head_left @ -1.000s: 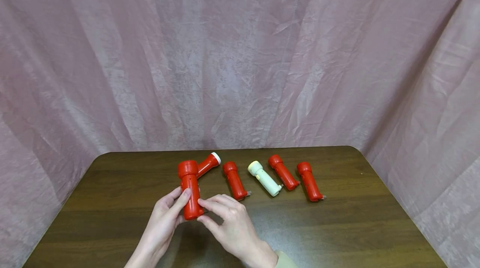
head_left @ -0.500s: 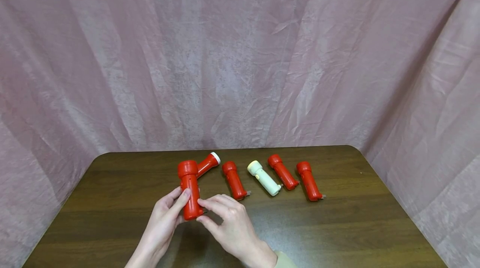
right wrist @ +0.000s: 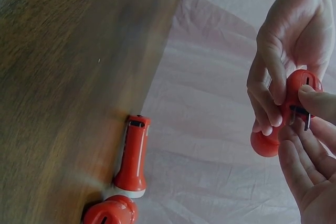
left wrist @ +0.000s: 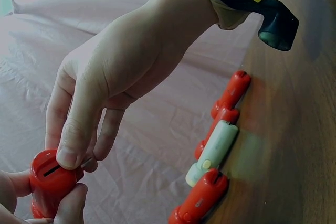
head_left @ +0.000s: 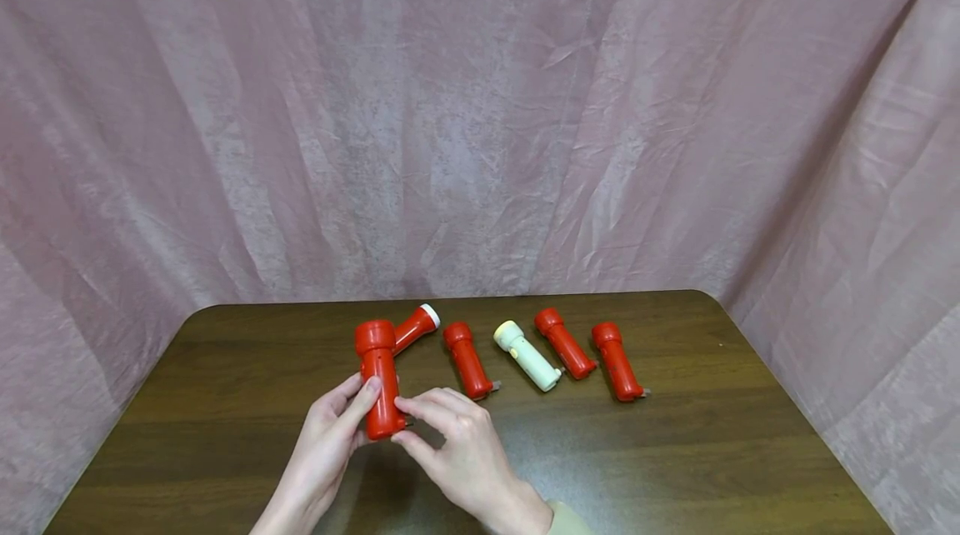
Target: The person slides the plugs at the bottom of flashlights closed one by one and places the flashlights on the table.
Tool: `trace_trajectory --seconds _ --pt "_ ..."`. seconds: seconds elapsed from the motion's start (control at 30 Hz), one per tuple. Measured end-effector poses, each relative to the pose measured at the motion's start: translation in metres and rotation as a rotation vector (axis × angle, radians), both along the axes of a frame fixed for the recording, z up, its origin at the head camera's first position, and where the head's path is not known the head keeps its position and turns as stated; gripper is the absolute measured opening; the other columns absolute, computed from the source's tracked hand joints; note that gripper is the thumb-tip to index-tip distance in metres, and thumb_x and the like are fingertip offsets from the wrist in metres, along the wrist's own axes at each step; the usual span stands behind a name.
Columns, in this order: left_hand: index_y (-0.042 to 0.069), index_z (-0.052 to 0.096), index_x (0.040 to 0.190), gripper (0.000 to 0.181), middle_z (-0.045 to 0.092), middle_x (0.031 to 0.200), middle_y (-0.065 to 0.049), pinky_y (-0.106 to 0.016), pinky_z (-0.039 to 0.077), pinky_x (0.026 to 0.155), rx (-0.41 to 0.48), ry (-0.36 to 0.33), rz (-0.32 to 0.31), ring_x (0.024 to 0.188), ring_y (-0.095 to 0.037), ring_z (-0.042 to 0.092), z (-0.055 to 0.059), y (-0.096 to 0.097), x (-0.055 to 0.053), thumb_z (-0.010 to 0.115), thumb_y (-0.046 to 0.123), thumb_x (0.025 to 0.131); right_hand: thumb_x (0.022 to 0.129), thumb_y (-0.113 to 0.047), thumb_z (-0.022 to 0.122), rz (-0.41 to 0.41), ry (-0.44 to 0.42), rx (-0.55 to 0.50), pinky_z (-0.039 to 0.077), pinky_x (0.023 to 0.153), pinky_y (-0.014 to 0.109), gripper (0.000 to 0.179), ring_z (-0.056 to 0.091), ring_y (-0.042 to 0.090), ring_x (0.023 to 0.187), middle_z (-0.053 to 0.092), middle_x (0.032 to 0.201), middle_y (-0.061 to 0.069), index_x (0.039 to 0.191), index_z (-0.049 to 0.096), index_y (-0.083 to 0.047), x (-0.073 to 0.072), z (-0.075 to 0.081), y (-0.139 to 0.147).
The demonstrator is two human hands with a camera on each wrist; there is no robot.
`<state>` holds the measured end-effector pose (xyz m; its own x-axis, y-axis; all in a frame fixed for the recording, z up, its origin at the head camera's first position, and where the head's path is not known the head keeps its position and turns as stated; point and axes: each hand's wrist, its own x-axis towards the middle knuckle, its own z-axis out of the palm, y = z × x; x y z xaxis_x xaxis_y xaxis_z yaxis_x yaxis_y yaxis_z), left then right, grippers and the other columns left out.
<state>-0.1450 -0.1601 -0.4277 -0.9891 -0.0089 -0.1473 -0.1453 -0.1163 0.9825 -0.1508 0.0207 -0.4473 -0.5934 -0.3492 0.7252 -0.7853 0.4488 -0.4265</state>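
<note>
Red flashlight [head_left: 381,367] is held over the bench [head_left: 217,435], long axis pointing away; left hand [head_left: 330,427] grips its left side, right hand [head_left: 467,445], nearer the metal prongs [right wrist: 307,121], pinches its tail (exact fingertip contact is hard to judge).

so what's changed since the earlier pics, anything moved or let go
Nothing has visibly changed. The left hand still holds the raised red flashlight, the right hand still pinches its lower end, and the other five flashlights lie where they were on the table.
</note>
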Motion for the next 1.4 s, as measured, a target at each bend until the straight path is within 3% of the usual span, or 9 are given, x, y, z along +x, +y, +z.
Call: trace_trajectory --seconds 0.93,1.4 --pt "-0.007 0.048 0.149 0.048 0.075 0.101 0.006 -0.024 0.063 0.081 -0.003 0.002 -0.005 0.089 -0.011 0.078 -0.001 0.001 0.0018 0.054 0.02 0.11 0.08 -0.016 0.092 -0.005 -0.008 -0.022 0.058 0.085 0.013 0.035 0.074 0.009 0.088 0.08 0.096 -0.002 0.112 0.08 -0.011 0.0002 -0.0006 -0.0004" --pt "-0.006 0.047 0.151 0.05 0.076 0.114 0.003 -0.025 0.063 0.081 -0.003 -0.006 0.012 0.092 -0.009 0.075 -0.002 0.004 0.0022 0.055 0.02 0.11 0.079 -0.016 0.092 -0.018 -0.032 -0.026 0.058 0.084 0.013 0.034 0.074 0.008 0.088 0.08 0.097 -0.003 0.111 0.079 -0.012 0.0017 0.0008 -0.0004"
